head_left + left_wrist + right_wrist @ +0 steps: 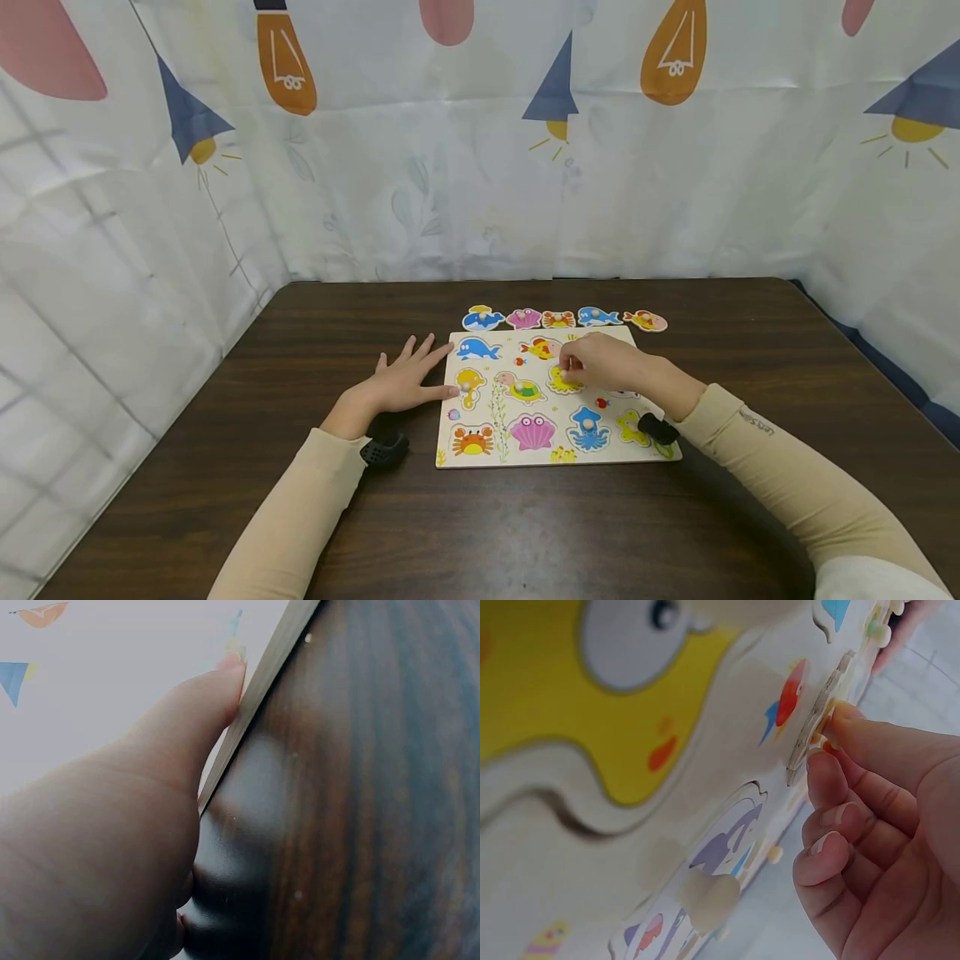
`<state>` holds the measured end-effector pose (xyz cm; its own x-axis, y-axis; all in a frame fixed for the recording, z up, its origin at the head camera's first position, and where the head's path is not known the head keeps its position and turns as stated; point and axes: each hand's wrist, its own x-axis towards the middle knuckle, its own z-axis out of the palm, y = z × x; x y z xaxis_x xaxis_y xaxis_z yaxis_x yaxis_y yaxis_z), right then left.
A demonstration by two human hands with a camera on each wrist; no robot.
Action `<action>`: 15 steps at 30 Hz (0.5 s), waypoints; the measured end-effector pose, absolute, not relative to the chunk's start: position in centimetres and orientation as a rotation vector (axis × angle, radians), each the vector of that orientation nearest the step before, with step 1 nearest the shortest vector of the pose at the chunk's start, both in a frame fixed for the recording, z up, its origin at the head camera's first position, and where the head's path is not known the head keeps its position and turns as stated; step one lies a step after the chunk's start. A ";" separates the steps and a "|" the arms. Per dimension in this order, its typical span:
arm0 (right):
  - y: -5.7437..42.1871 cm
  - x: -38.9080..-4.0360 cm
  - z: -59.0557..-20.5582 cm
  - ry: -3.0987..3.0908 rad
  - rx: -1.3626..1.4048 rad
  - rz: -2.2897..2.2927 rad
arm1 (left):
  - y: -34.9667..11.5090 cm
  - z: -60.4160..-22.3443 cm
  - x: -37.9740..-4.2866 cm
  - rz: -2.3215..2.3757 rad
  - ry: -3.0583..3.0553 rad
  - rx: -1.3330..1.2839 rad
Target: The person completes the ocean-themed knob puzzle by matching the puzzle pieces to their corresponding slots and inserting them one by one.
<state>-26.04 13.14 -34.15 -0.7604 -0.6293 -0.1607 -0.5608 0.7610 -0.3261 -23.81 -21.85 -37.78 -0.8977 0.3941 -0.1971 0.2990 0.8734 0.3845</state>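
My right hand [603, 362] pinches the knob of a yellow puzzle piece [557, 383] between thumb and index finger, over the middle of a pale wooden peg puzzle board [525, 461]. Seen from the right wrist, that piece [817, 724] is edge-on, close to the board face, its picture hidden; the other fingers curl loosely. My left hand [393, 383] lies with fingers spread at the board's left side, its thumb [217, 686] on the board's edge. Knobbed seahorse [470, 385], turtle [527, 392], octopus [588, 432] and starfish [630, 427] pieces sit in the board.
Behind the board lie a blue whale piece [482, 319], a pink shell piece [523, 319], a crab piece [558, 321], another blue whale piece [597, 317] and a fish piece [647, 322]. A dark wooden table [247, 400] carries everything; a patterned curtain [465, 208] hangs behind.
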 end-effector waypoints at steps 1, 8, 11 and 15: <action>13.1 -26.1 -34.2 2.696 -0.924 -0.379 | -21.9 -37.8 -23.8 0.507 2.775 0.523; 13.1 -26.2 -34.3 2.691 -0.920 -0.376 | -21.8 -37.7 -23.7 0.511 2.773 0.523; 13.1 -26.2 -34.3 2.688 -0.911 -0.372 | -21.8 -37.6 -23.6 0.510 2.771 0.524; 13.1 -26.1 -34.2 2.685 -0.902 -0.383 | -21.8 -37.5 -23.7 0.506 2.770 0.528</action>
